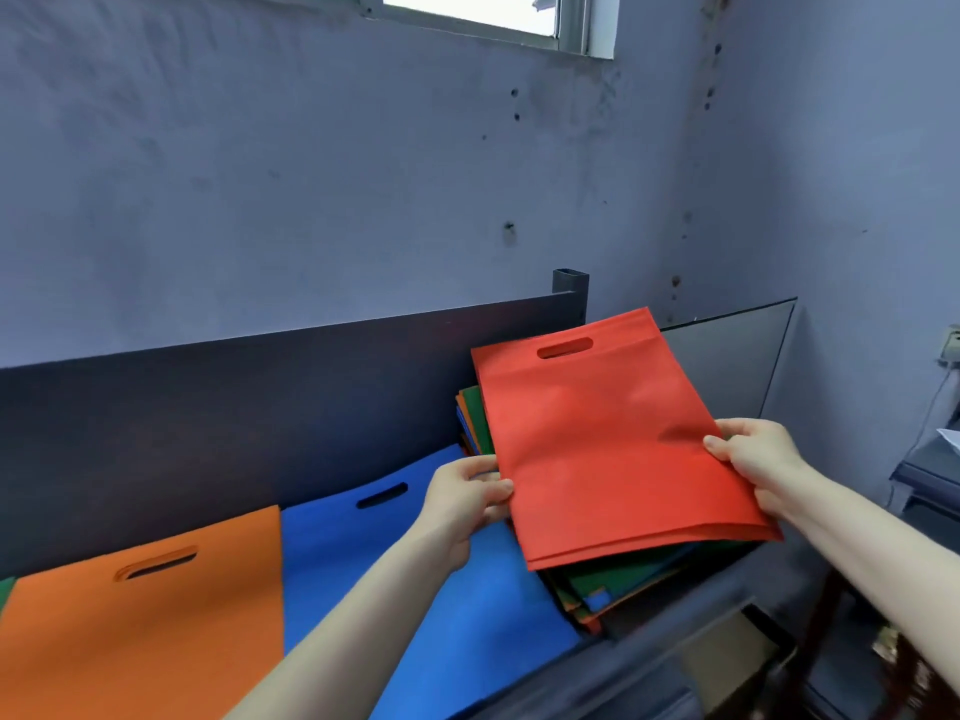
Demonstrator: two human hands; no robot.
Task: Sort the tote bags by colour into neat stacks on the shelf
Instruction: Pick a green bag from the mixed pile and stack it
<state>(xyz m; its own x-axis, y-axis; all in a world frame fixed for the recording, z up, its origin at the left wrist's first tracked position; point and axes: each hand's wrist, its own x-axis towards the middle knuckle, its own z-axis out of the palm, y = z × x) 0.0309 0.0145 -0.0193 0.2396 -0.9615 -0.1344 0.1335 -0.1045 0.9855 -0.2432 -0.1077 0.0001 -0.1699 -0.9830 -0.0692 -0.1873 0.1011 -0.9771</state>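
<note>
blue-grey wall behind a dark shelf (pixel 234 407); both arms reach forward, left grip (pixel 462 504) pinching the red tote bag (pixel 613 439) at 9 o'clock, right grip (pixel 753 459) clasping its 3 o'clock edge.

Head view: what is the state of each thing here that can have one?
red tote bags: held tilted above the mixed pile by both hands.
left hand: pinches their left edge.
right hand: grips their right edge.
mixed pile: unsorted, untidy, beneath the red bags.
blue stack: flat on the shelf.
orange stack: flat, beside the blue stack.
</note>
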